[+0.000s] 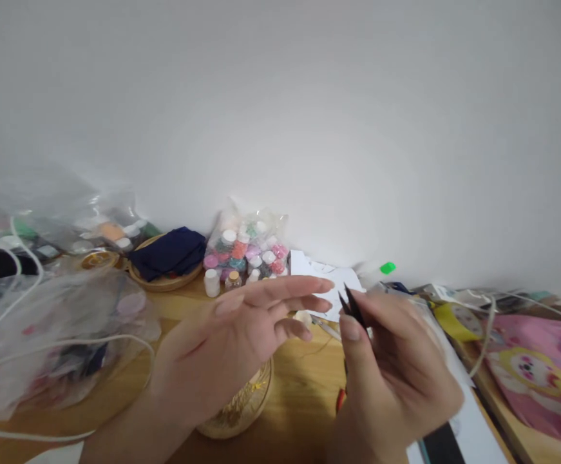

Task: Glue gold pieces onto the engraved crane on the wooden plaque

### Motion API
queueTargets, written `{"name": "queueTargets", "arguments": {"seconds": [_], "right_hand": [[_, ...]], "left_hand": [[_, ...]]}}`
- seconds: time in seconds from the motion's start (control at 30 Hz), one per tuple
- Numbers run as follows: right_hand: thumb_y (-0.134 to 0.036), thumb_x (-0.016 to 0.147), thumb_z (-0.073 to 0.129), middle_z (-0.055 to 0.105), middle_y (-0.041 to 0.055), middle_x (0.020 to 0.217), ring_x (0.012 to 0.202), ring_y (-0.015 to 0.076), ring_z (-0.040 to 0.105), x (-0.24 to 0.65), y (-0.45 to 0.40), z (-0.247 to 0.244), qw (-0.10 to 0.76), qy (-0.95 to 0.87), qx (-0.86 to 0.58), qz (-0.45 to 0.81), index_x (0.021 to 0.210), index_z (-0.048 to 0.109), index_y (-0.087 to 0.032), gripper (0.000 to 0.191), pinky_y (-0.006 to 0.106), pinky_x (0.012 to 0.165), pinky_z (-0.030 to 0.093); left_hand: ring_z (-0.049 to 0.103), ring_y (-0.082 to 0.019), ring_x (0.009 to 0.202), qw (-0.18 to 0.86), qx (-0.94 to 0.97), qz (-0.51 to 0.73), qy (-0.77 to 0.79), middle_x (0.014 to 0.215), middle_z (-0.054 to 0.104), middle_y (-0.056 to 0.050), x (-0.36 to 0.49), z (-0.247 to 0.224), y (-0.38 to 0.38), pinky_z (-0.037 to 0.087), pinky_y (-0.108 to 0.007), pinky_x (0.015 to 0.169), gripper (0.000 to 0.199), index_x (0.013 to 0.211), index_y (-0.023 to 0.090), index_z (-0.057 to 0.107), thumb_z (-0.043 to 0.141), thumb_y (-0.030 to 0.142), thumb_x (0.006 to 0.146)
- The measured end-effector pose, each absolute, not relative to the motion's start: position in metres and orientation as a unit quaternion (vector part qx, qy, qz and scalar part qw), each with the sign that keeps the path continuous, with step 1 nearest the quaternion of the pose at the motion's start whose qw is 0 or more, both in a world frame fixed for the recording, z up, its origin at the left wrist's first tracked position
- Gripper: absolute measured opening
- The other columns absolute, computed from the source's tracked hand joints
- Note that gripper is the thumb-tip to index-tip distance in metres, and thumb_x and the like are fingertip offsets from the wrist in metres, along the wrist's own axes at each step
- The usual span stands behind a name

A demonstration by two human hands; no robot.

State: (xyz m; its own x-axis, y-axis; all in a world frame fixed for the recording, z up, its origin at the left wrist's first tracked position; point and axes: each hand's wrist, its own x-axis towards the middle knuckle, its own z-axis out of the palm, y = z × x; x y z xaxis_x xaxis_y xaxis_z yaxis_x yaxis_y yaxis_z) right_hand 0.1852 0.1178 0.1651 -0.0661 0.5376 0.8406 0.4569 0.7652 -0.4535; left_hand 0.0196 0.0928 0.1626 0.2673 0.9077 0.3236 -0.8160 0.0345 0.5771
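Over a wooden tabletop (299, 393), a person's two bare hands are facing each other in mid-air. The right hand (399, 370) is holding black tweezers (354, 309); its grip is closing thumb and fingers around them, and their two slim points are standing slightly apart, rising toward the left fingertips without touching them. The left hand (232, 348) is reaching in from the lower left, palm showing, fingers stretching loosely to the right; its grip is relaxed and appears to be holding nothing, though blur is making it hard to tell whether something tiny is sticking to a fingertip.

Below the left hand, and partly hidden by it, a round wood-rimmed piece (244, 409) with yellow strands is lying on the tabletop. Behind the hands, white paper (326, 267) is lying near the pale wall (280, 129). To its left, a clear bag of small jars (246, 248) is standing behind a white bottle (211, 283) and a corked glass bottle (233, 281). Farther left, folded navy cloth (169, 253) is resting on a round tray (164, 284). At far right, a pink cartoon-print bag (541, 374) is lying.
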Motion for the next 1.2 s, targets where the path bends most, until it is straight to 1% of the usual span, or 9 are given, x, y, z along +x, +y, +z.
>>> {"name": "queueTargets", "arguments": {"seconds": [0.1,0.33,0.4,0.5,0.63,0.77,0.87,1.07,1.2], "right_hand": [[-0.010,0.087,0.067,0.070,0.0029,0.088,0.080,0.0161,0.065,0.1828,0.1195,0.1664,0.608,-0.725,-0.324,-0.002,0.110,0.071,-0.023,0.027,0.030,0.066,0.054],[-0.005,0.083,0.069,0.072,0.0029,0.092,0.081,0.0155,0.066,0.1862,0.1217,0.1690,0.564,-0.756,-0.328,-0.051,0.107,0.072,-0.022,0.029,0.031,0.070,0.056],[-0.005,0.084,0.068,0.072,0.0028,0.092,0.081,0.0156,0.066,0.1869,0.1219,0.1694,0.561,-0.757,-0.329,-0.058,0.107,0.072,-0.022,0.029,0.031,0.069,0.056],[-0.006,0.085,0.067,0.072,0.0026,0.092,0.079,0.0155,0.067,0.1865,0.1219,0.1700,0.559,-0.756,-0.334,-0.065,0.106,0.072,-0.022,0.027,0.031,0.068,0.056],[-0.006,0.084,0.068,0.072,0.0023,0.090,0.078,0.0150,0.067,0.1855,0.1211,0.1702,0.555,-0.757,-0.336,-0.073,0.106,0.072,-0.021,0.027,0.030,0.067,0.055],[-0.007,0.084,0.070,0.072,0.0022,0.089,0.078,0.0158,0.068,0.1851,0.1205,0.1692,0.560,-0.750,-0.343,-0.075,0.105,0.071,-0.021,0.025,0.031,0.067,0.055],[-0.009,0.084,0.070,0.072,0.0022,0.089,0.078,0.0164,0.068,0.1853,0.1208,0.1684,0.561,-0.748,-0.344,-0.080,0.105,0.071,-0.021,0.024,0.031,0.067,0.055],[-0.008,0.082,0.072,0.073,0.0026,0.088,0.077,0.0165,0.068,0.1857,0.1217,0.1675,0.565,-0.747,-0.339,-0.087,0.102,0.072,-0.020,0.023,0.032,0.068,0.054],[-0.007,0.082,0.072,0.073,0.0018,0.087,0.077,0.0163,0.068,0.1855,0.1221,0.1679,0.566,-0.745,-0.341,-0.086,0.101,0.072,-0.020,0.023,0.032,0.068,0.054]], "left_hand": [[0.057,-0.023,0.119,0.720,0.336,0.603,0.074,0.128,0.068,-0.006,0.0211,0.1632,0.0937,0.049,-0.029,0.096,0.042,0.119,0.017,0.073,0.059,0.044,0.091],[0.060,-0.019,0.120,0.723,0.338,0.600,0.058,0.130,0.067,-0.007,0.0219,0.1613,0.0931,0.050,-0.024,0.099,0.044,0.127,0.012,0.067,0.056,0.040,0.095],[0.060,-0.018,0.120,0.720,0.335,0.604,0.062,0.130,0.068,-0.007,0.0217,0.1607,0.0933,0.050,-0.023,0.099,0.044,0.126,0.011,0.067,0.057,0.040,0.095],[0.060,-0.018,0.120,0.719,0.335,0.604,0.080,0.127,0.070,-0.005,0.0209,0.1604,0.0945,0.051,-0.023,0.099,0.043,0.123,0.013,0.069,0.063,0.042,0.092],[0.063,-0.016,0.116,0.726,0.338,0.594,0.077,0.126,0.070,-0.002,0.0196,0.1598,0.0961,0.051,-0.021,0.099,0.043,0.122,0.015,0.070,0.065,0.043,0.090],[0.062,-0.016,0.117,0.725,0.341,0.594,0.074,0.127,0.070,-0.002,0.0191,0.1595,0.0952,0.051,-0.021,0.099,0.042,0.122,0.014,0.070,0.064,0.042,0.091],[0.060,-0.017,0.119,0.720,0.343,0.597,0.082,0.126,0.070,-0.002,0.0193,0.1601,0.0945,0.051,-0.021,0.098,0.040,0.120,0.016,0.072,0.064,0.042,0.091],[0.062,-0.017,0.116,0.719,0.348,0.593,0.101,0.124,0.071,-0.001,0.0188,0.1585,0.0932,0.050,-0.021,0.099,0.044,0.122,0.018,0.071,0.064,0.046,0.089],[0.061,-0.017,0.118,0.716,0.346,0.597,0.108,0.124,0.071,-0.001,0.0210,0.1586,0.0950,0.050,-0.021,0.099,0.041,0.119,0.020,0.073,0.064,0.046,0.088]]}}
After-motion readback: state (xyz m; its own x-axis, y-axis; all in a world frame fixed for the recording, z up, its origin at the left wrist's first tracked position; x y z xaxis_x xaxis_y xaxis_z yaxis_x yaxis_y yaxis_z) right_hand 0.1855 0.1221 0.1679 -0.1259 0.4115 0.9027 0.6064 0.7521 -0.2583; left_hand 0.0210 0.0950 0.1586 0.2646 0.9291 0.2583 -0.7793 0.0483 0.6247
